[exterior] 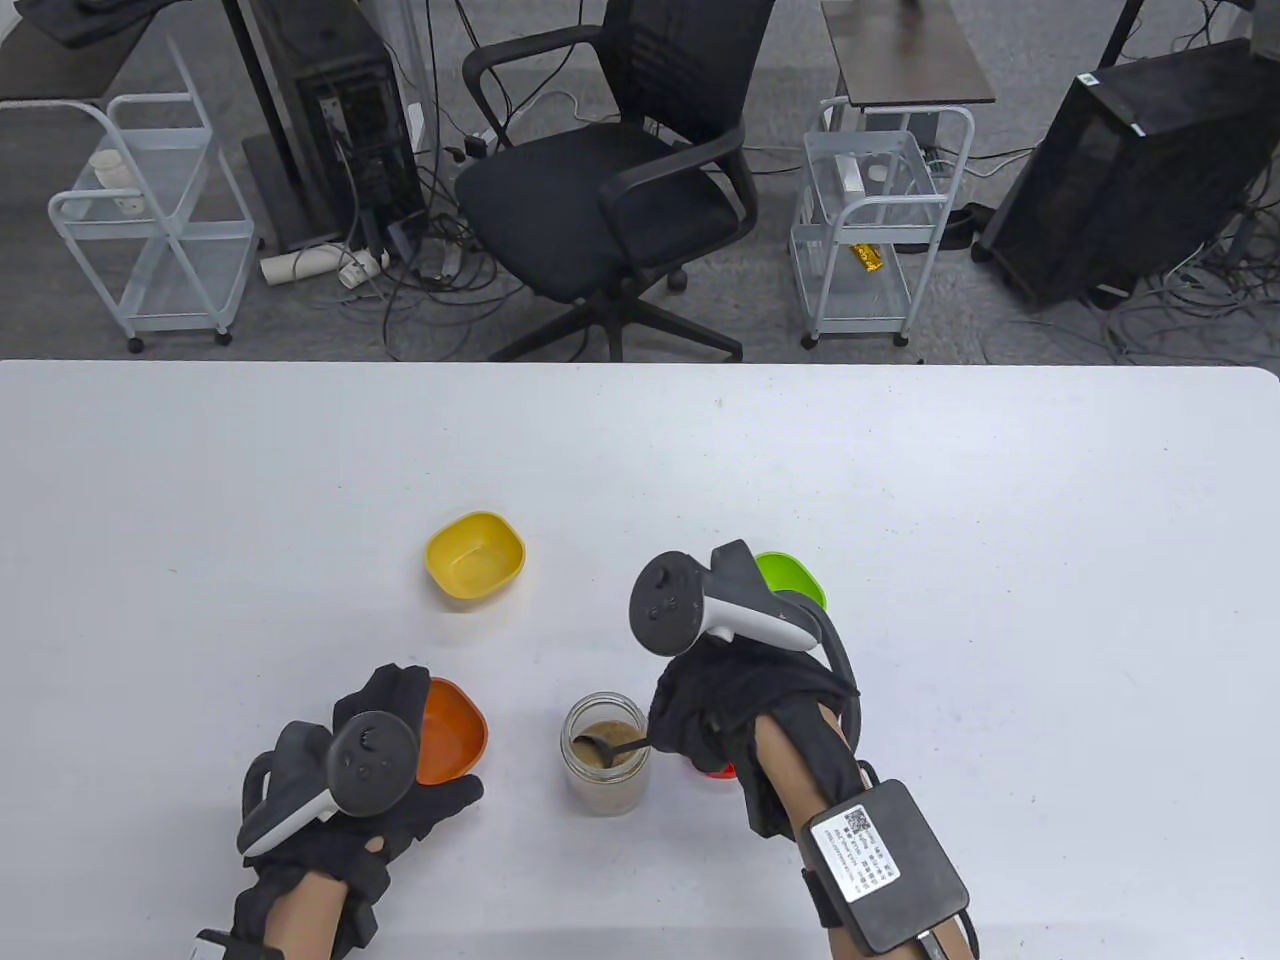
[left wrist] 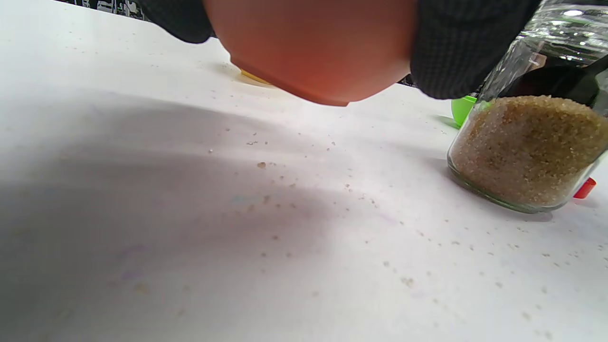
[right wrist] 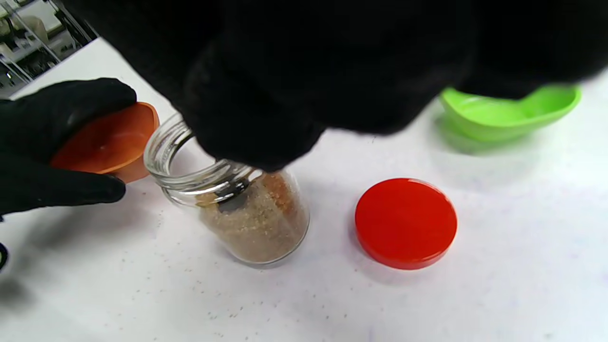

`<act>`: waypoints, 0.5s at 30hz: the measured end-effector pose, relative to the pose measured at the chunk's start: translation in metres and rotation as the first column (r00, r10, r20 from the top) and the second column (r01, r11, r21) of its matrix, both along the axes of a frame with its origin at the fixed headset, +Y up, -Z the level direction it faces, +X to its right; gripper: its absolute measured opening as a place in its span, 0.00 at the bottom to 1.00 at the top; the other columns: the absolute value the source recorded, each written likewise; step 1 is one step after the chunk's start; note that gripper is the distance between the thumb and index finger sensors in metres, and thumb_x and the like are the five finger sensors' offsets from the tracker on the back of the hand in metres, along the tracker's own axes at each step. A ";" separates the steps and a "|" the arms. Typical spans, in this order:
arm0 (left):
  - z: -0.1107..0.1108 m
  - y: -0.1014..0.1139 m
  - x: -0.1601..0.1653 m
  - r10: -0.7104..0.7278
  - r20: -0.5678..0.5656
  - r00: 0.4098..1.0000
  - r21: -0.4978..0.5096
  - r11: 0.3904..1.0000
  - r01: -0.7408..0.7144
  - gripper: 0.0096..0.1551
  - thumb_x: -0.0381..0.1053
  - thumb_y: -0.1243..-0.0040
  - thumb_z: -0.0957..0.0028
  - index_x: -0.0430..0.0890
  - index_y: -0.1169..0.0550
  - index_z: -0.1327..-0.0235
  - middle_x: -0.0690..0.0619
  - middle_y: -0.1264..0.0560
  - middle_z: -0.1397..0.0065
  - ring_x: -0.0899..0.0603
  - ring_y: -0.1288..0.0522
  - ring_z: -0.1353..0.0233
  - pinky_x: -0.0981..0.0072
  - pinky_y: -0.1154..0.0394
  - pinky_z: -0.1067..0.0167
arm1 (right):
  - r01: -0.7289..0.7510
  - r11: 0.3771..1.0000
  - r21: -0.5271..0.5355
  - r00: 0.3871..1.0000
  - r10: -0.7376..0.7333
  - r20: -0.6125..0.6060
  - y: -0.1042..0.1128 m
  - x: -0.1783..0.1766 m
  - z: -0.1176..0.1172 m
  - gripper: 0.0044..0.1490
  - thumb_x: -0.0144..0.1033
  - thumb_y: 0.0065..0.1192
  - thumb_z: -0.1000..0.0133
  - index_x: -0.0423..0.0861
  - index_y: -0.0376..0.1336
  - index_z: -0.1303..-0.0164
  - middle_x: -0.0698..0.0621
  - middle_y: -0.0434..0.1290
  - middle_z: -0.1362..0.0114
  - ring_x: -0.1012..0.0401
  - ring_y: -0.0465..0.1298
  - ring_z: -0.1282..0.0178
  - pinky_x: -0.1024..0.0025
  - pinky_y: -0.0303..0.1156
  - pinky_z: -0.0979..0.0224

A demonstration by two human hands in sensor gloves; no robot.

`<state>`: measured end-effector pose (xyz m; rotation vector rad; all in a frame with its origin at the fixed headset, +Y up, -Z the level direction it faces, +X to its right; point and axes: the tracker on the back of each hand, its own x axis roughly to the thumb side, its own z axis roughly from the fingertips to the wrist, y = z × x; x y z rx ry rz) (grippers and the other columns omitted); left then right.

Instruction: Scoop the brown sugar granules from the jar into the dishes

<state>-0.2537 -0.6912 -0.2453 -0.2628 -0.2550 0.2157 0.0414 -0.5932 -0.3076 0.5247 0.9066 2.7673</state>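
Near the worktop's (exterior: 900,480) front edge the glass jar (exterior: 606,755), part full of brown sugar (left wrist: 527,147), stood open, its red lid (right wrist: 406,223) just beside it. The right hand (exterior: 740,710) pinched a black spoon (exterior: 610,745), bowl dipped into the sugar. The left hand (exterior: 350,800) gripped the orange dish (exterior: 450,730), fingers (right wrist: 71,102) curled over its rim; yellow (exterior: 475,557) and green (exterior: 790,580) dishes sat further back

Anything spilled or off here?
Yes: loose brown sugar granules are scattered on the table between the orange dish and the glass jar. The red lid lies off beside the jar.
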 end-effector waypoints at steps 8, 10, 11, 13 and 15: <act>0.000 0.000 0.000 0.004 0.013 1.000 0.002 1.000 -0.004 0.70 0.73 0.34 0.44 0.31 0.53 0.13 0.28 0.54 0.11 0.23 0.45 0.18 0.38 0.35 0.21 | 0.169 0.984 -0.050 0.983 -0.164 0.086 -0.008 0.034 -0.003 0.23 0.45 0.68 0.42 0.48 0.77 0.42 0.59 0.87 0.69 0.63 0.83 0.82 0.63 0.85 0.65; 0.000 -0.001 0.001 0.005 0.017 1.000 0.002 1.000 -0.005 0.70 0.73 0.34 0.44 0.31 0.53 0.13 0.28 0.54 0.11 0.23 0.45 0.18 0.38 0.35 0.21 | 0.204 0.978 -0.052 0.975 -0.198 0.101 -0.008 0.041 -0.003 0.23 0.45 0.68 0.42 0.48 0.77 0.42 0.59 0.87 0.69 0.63 0.83 0.82 0.63 0.85 0.65; 0.000 -0.001 0.001 0.004 0.020 1.000 0.002 1.000 -0.004 0.71 0.73 0.34 0.45 0.31 0.53 0.13 0.28 0.54 0.11 0.23 0.45 0.18 0.38 0.35 0.21 | 0.224 0.973 -0.050 0.970 -0.218 0.106 -0.008 0.044 -0.002 0.23 0.45 0.68 0.42 0.48 0.77 0.42 0.59 0.87 0.69 0.63 0.83 0.82 0.63 0.85 0.65; 0.000 -0.001 0.001 0.003 0.023 1.000 0.003 1.000 -0.003 0.71 0.73 0.34 0.45 0.31 0.53 0.13 0.28 0.53 0.11 0.23 0.45 0.18 0.39 0.35 0.21 | 0.263 0.964 -0.046 0.959 -0.256 0.124 -0.007 0.053 -0.001 0.23 0.45 0.68 0.42 0.48 0.77 0.42 0.59 0.87 0.70 0.63 0.83 0.82 0.63 0.85 0.65; 0.000 -0.001 0.001 0.006 0.026 1.000 0.005 1.000 -0.006 0.71 0.73 0.34 0.45 0.31 0.53 0.13 0.28 0.53 0.11 0.23 0.44 0.18 0.38 0.35 0.21 | 0.280 0.959 -0.041 0.952 -0.272 0.141 -0.007 0.060 0.000 0.23 0.45 0.68 0.42 0.48 0.77 0.42 0.59 0.87 0.70 0.63 0.83 0.82 0.63 0.85 0.65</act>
